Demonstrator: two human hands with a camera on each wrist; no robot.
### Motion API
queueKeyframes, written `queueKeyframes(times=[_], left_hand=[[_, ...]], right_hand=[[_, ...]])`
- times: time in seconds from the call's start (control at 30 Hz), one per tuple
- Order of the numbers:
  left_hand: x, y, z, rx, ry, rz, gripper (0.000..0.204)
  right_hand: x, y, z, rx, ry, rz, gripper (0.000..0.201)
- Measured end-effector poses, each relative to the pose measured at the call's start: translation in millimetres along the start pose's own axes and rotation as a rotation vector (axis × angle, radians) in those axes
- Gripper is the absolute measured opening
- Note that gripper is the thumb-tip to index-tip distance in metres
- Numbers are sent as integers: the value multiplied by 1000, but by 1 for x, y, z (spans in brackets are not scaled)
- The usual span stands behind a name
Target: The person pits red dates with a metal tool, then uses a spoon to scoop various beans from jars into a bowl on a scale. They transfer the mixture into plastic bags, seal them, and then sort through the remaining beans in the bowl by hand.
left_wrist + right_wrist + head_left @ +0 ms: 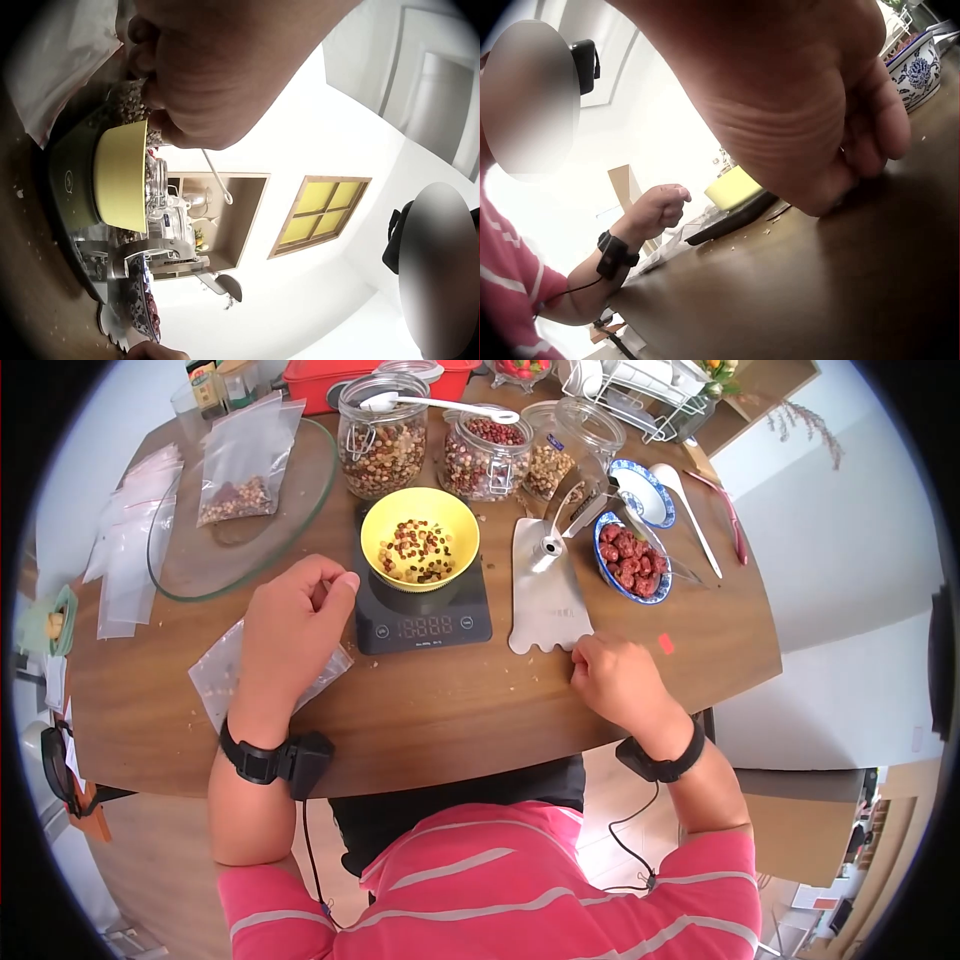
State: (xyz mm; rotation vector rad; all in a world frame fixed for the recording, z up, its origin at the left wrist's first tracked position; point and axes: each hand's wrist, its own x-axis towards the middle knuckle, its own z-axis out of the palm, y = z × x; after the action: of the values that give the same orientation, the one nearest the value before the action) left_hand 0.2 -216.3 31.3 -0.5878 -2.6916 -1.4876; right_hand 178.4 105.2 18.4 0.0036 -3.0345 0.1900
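Note:
My left hand (298, 615) is held just left of a black kitchen scale (425, 628), fingers curled and thumb over the index finger, with nothing visible in it. On the scale stands a yellow bowl (455, 568) with mixed beans at its bottom. Below my left wrist lies a clear zip bag (215, 675) with a few beans inside. My right hand (622, 678) rests on the table with curled fingers. They are right at the scalloped front corner of a metal plate (548, 610), which carries an upright post. No object shows in the right hand.
Behind the scale stand glass jars of beans (380, 465), with a white spoon (450, 406) across them. At right are a blue-white bowl of dried red fruit (632, 565) and another white spoon (695, 525). Left: a glass lid (185, 575), a filled bag (240, 470), flat bags (130, 550).

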Motion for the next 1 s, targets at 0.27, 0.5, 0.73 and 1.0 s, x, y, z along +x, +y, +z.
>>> queueKeyframes(times=[0.27,0.5,0.73,1.0], left_hand=[[0,5,-1,37,-1,5,18],[2,3,-4,58,8,-4,22],[1,2,-5,56,22,25,21],[1,2,-5,46,-1,11,21]], right_hand=[[2,10,-18,87,-104,-84,3],[13,8,-21,-52,-183,-110,8],[7,4,-8,-156,-107,-48,5],[-11,6,-16,-48,19,1,2]])
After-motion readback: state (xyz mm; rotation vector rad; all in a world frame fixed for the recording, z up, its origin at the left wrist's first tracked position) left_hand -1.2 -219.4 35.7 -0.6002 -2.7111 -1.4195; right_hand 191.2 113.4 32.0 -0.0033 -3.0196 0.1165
